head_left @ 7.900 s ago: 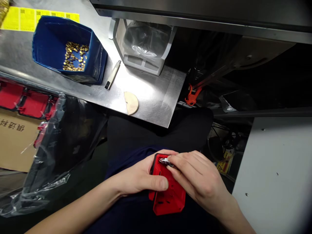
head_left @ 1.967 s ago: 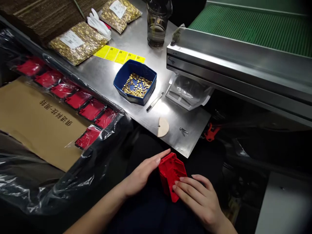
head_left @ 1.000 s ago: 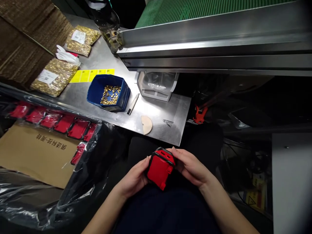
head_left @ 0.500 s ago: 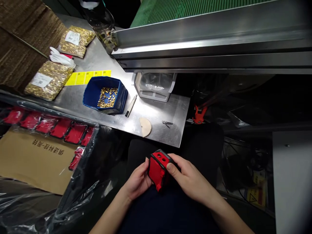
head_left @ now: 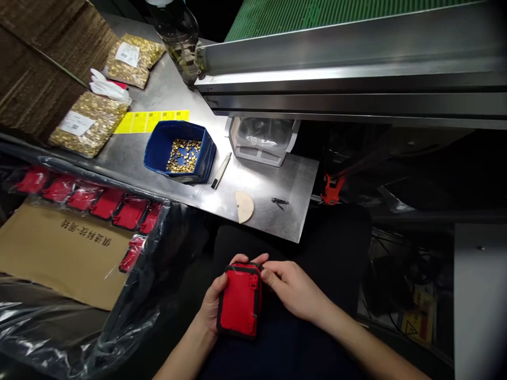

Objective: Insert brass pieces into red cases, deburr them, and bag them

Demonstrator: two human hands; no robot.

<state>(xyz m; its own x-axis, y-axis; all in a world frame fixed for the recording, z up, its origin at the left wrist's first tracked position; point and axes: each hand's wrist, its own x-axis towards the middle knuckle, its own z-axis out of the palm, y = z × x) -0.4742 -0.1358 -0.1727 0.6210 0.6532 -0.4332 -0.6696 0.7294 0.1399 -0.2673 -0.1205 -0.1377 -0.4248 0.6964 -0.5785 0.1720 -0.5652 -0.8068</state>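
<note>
A red plastic housing (head_left: 240, 305) with a black rim is being held flat over the lap, below the bench (head_left: 273, 179) edge, its broad smooth face turned up and 2 small slots showing near its top right corner. It is being clasped from beneath by the left hand (head_left: 214, 303), whose palm is being hidden by it. The right hand (head_left: 291, 287) is being closed on its upper right edge, thumb and fingertips pinching there.

Both forearms come from below and meet over the lap; the left hand (head_left: 212, 303) is cupped with fingers curled, the right hand (head_left: 293, 287) has fingertips bent toward the left
</note>
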